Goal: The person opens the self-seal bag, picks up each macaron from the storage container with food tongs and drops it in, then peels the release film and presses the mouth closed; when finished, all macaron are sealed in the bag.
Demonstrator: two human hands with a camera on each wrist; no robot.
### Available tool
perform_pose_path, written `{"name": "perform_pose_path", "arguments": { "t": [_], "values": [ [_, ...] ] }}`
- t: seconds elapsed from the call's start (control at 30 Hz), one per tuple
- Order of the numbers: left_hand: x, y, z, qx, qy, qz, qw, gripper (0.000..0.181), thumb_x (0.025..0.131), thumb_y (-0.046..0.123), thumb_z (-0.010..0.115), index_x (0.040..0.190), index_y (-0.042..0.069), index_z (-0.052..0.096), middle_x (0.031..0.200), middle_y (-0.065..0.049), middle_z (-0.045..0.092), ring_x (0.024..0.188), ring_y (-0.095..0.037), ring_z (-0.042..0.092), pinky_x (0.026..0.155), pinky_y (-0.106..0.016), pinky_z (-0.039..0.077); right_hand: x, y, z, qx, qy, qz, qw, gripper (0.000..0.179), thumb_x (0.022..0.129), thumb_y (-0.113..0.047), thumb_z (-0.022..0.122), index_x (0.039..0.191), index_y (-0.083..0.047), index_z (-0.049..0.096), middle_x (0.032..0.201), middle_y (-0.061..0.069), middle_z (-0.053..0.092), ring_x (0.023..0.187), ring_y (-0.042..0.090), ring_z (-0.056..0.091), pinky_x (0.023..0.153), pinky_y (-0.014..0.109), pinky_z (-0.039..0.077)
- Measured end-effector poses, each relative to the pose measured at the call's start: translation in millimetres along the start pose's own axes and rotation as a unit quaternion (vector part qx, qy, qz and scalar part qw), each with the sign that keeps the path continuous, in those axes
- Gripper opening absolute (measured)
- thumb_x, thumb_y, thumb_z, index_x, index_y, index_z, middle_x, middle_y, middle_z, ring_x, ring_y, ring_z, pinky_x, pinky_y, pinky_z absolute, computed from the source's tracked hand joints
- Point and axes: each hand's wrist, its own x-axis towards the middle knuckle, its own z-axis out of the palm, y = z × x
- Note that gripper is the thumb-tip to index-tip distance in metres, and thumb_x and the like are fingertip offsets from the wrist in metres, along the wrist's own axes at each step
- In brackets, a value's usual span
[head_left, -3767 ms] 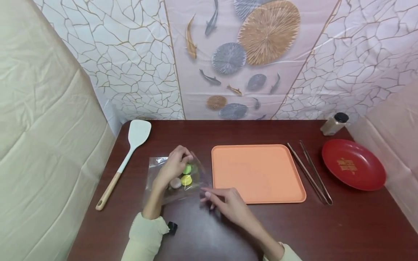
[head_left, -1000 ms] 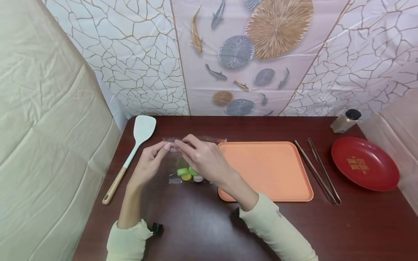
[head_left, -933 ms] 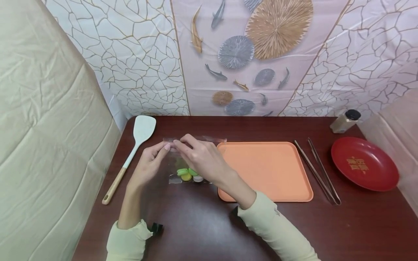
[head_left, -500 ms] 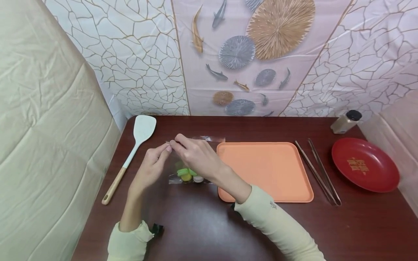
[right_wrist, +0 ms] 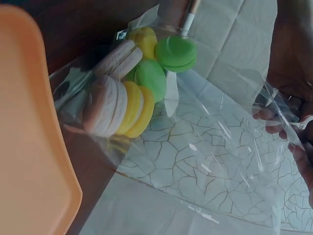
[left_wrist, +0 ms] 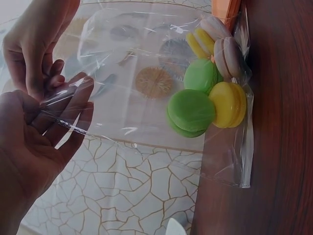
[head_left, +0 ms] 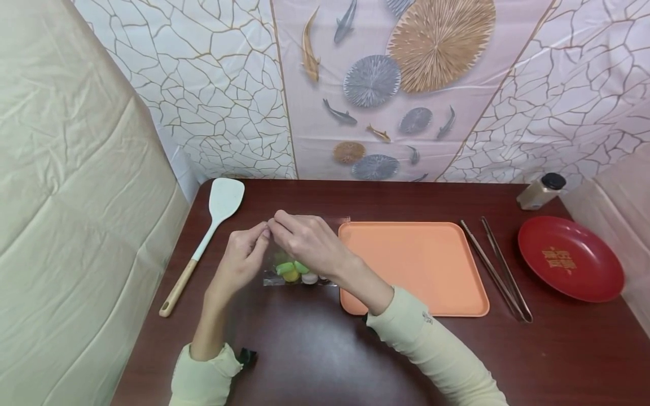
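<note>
A clear plastic bag (left_wrist: 132, 130) stands upright on the table, held by its top edge. Several macarons (left_wrist: 190, 112) in green, yellow and pale pinkish white rest along its bottom, also visible through the film in the right wrist view. My left hand (head_left: 241, 259) pinches the bag's top edge between thumb and fingers near its left corner. Right beside it, the fingers of my right hand (head_left: 312, 245) pinch the same edge. The two hands' fingertips nearly meet. In the head view my right hand and forearm cover much of the bag.
An orange tray (head_left: 413, 268) lies just right of the bag. Beyond it are metal tongs (head_left: 496, 269), a red plate (head_left: 571, 259) and a black-capped jar (head_left: 542, 192). A white spatula with a wooden handle (head_left: 203, 242) lies on the left.
Earlier the bag lay flatter, with my hands apart over it. Now it is upright and both hands are together at its top edge. During the last second they shift only slightly.
</note>
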Motion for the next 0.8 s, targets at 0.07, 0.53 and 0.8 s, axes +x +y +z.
{"name": "perform_pose_path", "arguments": {
  "t": [0.07, 0.53, 0.8],
  "values": [
    [0.2, -0.2, 0.4, 0.001, 0.000, 0.001, 1.0000, 0.027, 0.102, -0.008, 0.053, 0.078, 0.005, 0.054, 0.065, 0.009, 0.035, 0.060, -0.001, 0.031, 0.054, -0.022, 0.028, -0.3, -0.2, 0.1, 0.008, 0.003, 0.008, 0.9999, 0.007, 0.100, -0.003, 0.078, 0.105, 0.002, 0.078, 0.094, 0.004, 0.065, 0.064, 0.011, 0.059, 0.058, 0.023, 0.055],
    [-0.2, -3.2, 0.7, 0.002, -0.002, 0.008, 1.0000, 0.020, 0.101, -0.007, 0.054, 0.086, 0.002, 0.063, 0.066, 0.009, 0.038, 0.061, -0.002, 0.034, 0.056, -0.021, 0.031, -2.7, 6.5, 0.8, 0.105, -0.006, 0.070, 0.9920, 0.010, 0.099, 0.004, 0.076, 0.108, 0.002, 0.079, 0.097, 0.006, 0.068, 0.075, 0.011, 0.070, 0.069, 0.019, 0.060],
    [-1.0, -3.4, -0.4, -0.005, 0.008, 0.006, 0.9999, 0.023, 0.100, -0.009, 0.054, 0.080, 0.003, 0.058, 0.066, 0.011, 0.034, 0.060, -0.001, 0.032, 0.054, -0.020, 0.029, 1.3, 6.4, 2.1, 0.058, -0.014, 0.019, 0.9980, 0.005, 0.102, -0.001, 0.073, 0.107, -0.001, 0.075, 0.096, 0.004, 0.064, 0.065, 0.009, 0.060, 0.060, 0.021, 0.055]
  ]
}}
